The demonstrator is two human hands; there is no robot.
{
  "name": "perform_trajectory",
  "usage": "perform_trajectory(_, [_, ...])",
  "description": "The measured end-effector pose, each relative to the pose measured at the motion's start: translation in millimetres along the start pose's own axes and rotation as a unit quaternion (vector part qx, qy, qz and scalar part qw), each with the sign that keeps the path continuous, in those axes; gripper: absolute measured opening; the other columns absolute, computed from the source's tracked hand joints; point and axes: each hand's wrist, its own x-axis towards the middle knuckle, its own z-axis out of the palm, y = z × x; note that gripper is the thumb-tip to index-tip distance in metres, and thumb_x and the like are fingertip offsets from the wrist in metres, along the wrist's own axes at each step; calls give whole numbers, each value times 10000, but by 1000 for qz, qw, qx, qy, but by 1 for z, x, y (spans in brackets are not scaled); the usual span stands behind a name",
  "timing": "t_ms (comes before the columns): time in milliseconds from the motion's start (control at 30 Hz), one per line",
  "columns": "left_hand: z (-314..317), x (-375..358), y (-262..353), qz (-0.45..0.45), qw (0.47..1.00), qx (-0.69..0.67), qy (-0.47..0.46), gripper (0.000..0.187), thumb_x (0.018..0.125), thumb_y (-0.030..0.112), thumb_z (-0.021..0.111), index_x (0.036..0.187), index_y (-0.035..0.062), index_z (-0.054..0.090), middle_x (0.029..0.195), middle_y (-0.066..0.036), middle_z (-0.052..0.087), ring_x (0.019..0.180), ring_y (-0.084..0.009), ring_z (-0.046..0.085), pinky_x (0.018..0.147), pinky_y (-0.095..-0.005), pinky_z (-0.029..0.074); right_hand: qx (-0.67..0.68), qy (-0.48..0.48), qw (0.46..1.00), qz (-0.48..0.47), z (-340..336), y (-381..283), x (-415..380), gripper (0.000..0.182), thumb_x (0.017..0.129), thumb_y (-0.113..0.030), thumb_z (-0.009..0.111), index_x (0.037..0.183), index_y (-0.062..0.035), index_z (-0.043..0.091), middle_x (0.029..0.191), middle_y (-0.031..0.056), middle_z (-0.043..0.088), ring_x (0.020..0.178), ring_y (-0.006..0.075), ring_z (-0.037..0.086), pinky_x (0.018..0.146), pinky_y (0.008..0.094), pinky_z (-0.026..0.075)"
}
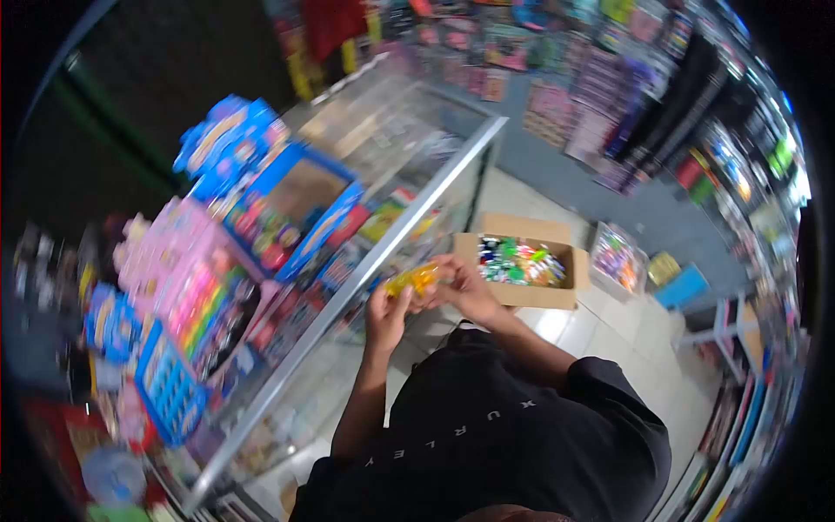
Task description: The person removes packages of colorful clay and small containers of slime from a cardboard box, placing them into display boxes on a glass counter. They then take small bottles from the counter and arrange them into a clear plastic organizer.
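A small yellow, shiny object [412, 280], perhaps a packet or a plastic toy, is held between both hands in front of my chest; blur hides its exact kind. My left hand [389, 315] is closed around its lower left side, thumb toward me. My right hand [464, 285] grips its right end, with the fingers bent over it. Just right of my right hand, an open cardboard box [561, 297] full of small colourful pieces stands low down. To the left of my hands runs the metal edge of a glass display case [352, 283].
On the case stand a blue display box [335, 213] with round colourful items and a pink display box [165, 261] with rainbow-coloured goods. Beyond the cardboard box sits a clear tub [619, 261] of small items. Packaged goods [600, 96] hang along the wall.
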Motion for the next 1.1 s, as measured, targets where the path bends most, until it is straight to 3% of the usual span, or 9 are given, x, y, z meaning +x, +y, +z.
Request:
perform_trajectory(200, [-30, -41, 39, 59, 990, 42, 119, 323, 970, 123, 662, 1228, -33, 545, 1029, -95, 674, 837, -149, 682, 765, -292, 583, 2, -74, 997, 27, 40, -11, 37, 298, 912, -27, 709, 1157, 4, 542, 976, 91, 698, 807, 167, 701, 711, 310, 612])
perform_trajectory(333, [-51, -66, 53, 36, 982, 11, 183, 319, 961, 107, 666, 1226, -35, 558, 1090, -127, 691, 806, -147, 664, 733, -287, 552, -8, -116, 992, 47, 68, -6, 46, 266, 909, -11, 705, 1119, -9, 542, 988, 93, 700, 795, 171, 702, 704, 309, 612])
perform_trajectory(467, [-67, -83, 56, 73, 974, -3, 212, 282, 953, 85, 669, 1189, -43, 586, 1052, -121, 700, 785, -142, 665, 725, -285, 552, -33, -171, 981, 82, 94, 0, 49, 295, 910, 5, 695, 1158, -16, 538, 1039, 81, 688, 837, 162, 696, 732, 298, 607])
perform_trajectory(567, [-74, -90, 56, 47, 966, 22, 253, 260, 959, 110, 675, 1141, -59, 596, 1048, -122, 709, 806, -149, 689, 740, -279, 565, -7, -228, 972, 62, 100, 11, 56, 298, 922, -1, 678, 1184, -17, 536, 1044, 77, 675, 872, 167, 687, 755, 316, 602])
perform_trajectory(767, [-78, -89, 57, 17, 965, 8, 262, 297, 960, 112, 676, 1187, -60, 593, 1061, -115, 708, 846, -156, 697, 753, -281, 570, 114, -199, 953, 200, 110, 6, 63, 267, 952, -62, 656, 1187, -10, 541, 1050, 94, 658, 890, 191, 686, 767, 331, 590])
perform_trajectory(967, [-71, -72, 54, 80, 957, 21, 276, 302, 996, 147, 631, 1221, -51, 593, 1077, -122, 703, 822, -149, 691, 740, -278, 570, -32, -217, 965, 141, 98, 9, 77, 211, 965, -86, 654, 1131, 19, 580, 913, 113, 677, 796, 201, 694, 730, 338, 587])
perform_trajectory(1100, [-64, -58, 58, 65, 958, -6, 280, 324, 1028, 212, 584, 1206, -57, 615, 1046, -119, 708, 789, -142, 687, 716, -276, 566, -34, -229, 966, 114, 89, 5, 89, 223, 959, -118, 677, 1108, 26, 595, 916, 120, 693, 801, 195, 701, 719, 324, 592])
